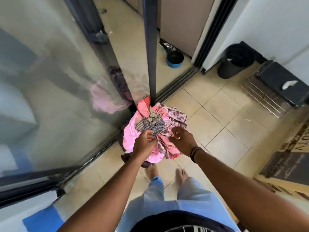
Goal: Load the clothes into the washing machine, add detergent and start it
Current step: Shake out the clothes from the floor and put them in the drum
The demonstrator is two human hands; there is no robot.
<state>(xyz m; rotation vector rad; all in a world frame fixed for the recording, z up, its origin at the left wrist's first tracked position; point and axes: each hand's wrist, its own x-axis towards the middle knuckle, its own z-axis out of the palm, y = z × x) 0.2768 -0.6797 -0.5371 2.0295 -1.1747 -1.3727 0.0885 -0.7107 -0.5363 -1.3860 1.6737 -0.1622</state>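
Both my hands, left and right, clutch one clothes heap stretching away toward the door frame.

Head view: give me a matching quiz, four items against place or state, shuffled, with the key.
Items:
1. pile of clothes
2. black bin
3. blue-rimmed bowl
4. left hand

Place or state:
A. on the floor past the door track, beside the beige cabinet
B. gripping the checked cloth
C. on the tiles at the foot of the dark door frame
D. by the white wall, far right

Pairs: 1-C, 2-D, 3-A, 4-B
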